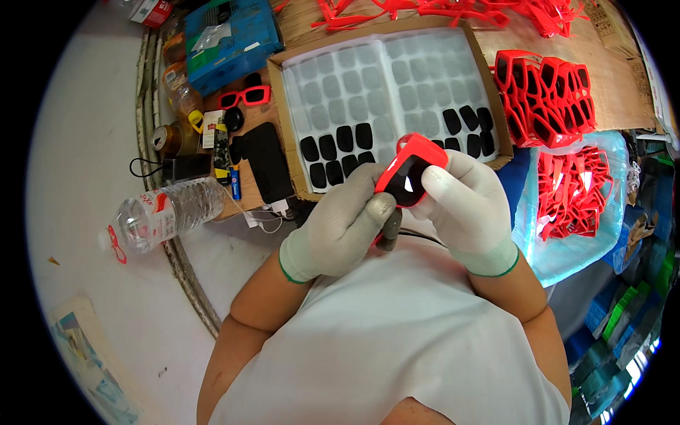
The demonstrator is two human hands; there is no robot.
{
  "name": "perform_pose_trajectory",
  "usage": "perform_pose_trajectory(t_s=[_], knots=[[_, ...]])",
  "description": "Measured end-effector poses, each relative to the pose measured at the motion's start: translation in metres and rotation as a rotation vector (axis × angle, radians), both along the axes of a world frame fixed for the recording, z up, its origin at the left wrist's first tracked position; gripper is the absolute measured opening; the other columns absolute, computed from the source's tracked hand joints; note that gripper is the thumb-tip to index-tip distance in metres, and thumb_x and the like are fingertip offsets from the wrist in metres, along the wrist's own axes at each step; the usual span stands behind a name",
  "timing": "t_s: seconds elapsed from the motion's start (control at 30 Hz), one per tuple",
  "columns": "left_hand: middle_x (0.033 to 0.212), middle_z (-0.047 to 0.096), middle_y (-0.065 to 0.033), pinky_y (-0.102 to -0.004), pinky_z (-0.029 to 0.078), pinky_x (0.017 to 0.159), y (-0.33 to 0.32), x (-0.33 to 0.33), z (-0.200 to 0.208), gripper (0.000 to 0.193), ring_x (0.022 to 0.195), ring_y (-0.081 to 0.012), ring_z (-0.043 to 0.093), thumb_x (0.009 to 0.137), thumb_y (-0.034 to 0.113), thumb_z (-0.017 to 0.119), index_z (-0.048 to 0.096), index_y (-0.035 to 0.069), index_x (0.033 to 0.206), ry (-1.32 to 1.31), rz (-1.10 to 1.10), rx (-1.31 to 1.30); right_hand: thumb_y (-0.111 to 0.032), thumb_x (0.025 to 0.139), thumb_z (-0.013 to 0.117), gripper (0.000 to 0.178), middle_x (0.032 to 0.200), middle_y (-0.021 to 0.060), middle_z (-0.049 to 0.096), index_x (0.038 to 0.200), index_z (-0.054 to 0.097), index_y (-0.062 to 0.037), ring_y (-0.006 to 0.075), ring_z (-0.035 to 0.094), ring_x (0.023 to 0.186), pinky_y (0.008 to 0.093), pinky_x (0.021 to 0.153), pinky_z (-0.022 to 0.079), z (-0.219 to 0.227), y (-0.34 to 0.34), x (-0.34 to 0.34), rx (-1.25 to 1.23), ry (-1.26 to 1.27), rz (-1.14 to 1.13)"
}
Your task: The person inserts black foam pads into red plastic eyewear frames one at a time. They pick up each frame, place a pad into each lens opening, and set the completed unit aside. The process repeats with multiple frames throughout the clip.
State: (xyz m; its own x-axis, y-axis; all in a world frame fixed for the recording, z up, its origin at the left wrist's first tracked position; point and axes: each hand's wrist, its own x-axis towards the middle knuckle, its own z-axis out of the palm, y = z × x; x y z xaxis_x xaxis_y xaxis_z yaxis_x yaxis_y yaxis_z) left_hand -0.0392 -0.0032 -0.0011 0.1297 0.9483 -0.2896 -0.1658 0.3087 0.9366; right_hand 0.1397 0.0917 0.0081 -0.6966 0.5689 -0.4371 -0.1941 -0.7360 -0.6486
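Note:
Between my two gloved hands is a red sunglasses frame with a dark lens in the rim that faces up. My left hand is closed around its lower left end, thumb against the rim. On the other side my right hand grips the frame, with the thumb pressed at the lens edge. Part of the frame is hidden by the fingers. Just beyond my hands lies a shallow cardboard box lined with white sheet, where several dark lenses sit in rows.
At right, red frames are stacked above a blue-lined bin of red parts. More red pieces lie at the far edge. To the left are a phone, red sunglasses, a blue box and a large plastic bottle.

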Motion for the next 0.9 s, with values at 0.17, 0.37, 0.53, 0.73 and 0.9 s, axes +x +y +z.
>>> perform_pose_trajectory(t_s=[0.17, 0.37, 0.53, 0.73, 0.9], knots=[[0.068, 0.057, -0.0063, -0.0296, 0.047, 0.053, 0.005, 0.002, 0.005, 0.03, 0.055, -0.0127, 0.055, 0.105, 0.021, 0.039, 0.047, -0.004, 0.119, 0.029, -0.014, -0.046, -0.013, 0.098, 0.057, 0.03, 0.114, 0.015, 0.064, 0.119, 0.058, 0.0088, 0.0214, 0.064, 0.106, 0.039, 0.094, 0.055, -0.004, -0.001, 0.003, -0.068, 0.101, -0.037], [0.066, 0.057, -0.006, -0.0291, 0.047, 0.051, 0.007, 0.001, 0.002, 0.026, 0.054, -0.0124, 0.056, 0.105, 0.019, 0.039, 0.047, -0.003, 0.115, 0.095, -0.031, -0.027, -0.016, 0.098, 0.059, 0.028, 0.104, 0.0105, 0.065, 0.115, 0.061, 0.0065, 0.0145, 0.061, 0.093, 0.0316, 0.083, 0.052, -0.019, 0.0, 0.009, -0.031, 0.105, -0.025], [0.073, 0.058, -0.0071, -0.0296, 0.049, 0.057, 0.005, 0.006, 0.001, 0.03, 0.058, -0.0121, 0.055, 0.103, 0.019, 0.04, 0.046, -0.006, 0.12, 0.019, -0.017, -0.002, -0.017, 0.097, 0.061, 0.028, 0.1, 0.0085, 0.065, 0.113, 0.063, 0.0056, 0.0115, 0.058, 0.087, 0.0281, 0.078, 0.049, -0.004, 0.004, 0.007, -0.011, 0.036, -0.018], [0.075, 0.058, -0.0072, -0.0292, 0.048, 0.057, 0.007, 0.002, 0.001, 0.032, 0.06, -0.0115, 0.055, 0.102, 0.019, 0.04, 0.045, -0.007, 0.122, 0.078, -0.069, 0.021, -0.017, 0.097, 0.06, 0.026, 0.091, 0.0042, 0.062, 0.109, 0.065, 0.005, 0.0092, 0.053, 0.081, 0.0263, 0.074, 0.045, 0.003, 0.001, -0.001, -0.059, 0.007, -0.088], [0.065, 0.054, -0.0037, -0.0287, 0.044, 0.05, 0.011, 0.008, 0.0, 0.018, 0.051, -0.0102, 0.05, 0.103, 0.015, 0.039, 0.047, -0.002, 0.105, 0.044, -0.009, -0.056, -0.016, 0.097, 0.059, 0.027, 0.098, 0.0074, 0.064, 0.11, 0.064, 0.0062, 0.0123, 0.058, 0.088, 0.0292, 0.081, 0.049, -0.017, 0.003, 0.007, -0.05, 0.086, -0.036]])
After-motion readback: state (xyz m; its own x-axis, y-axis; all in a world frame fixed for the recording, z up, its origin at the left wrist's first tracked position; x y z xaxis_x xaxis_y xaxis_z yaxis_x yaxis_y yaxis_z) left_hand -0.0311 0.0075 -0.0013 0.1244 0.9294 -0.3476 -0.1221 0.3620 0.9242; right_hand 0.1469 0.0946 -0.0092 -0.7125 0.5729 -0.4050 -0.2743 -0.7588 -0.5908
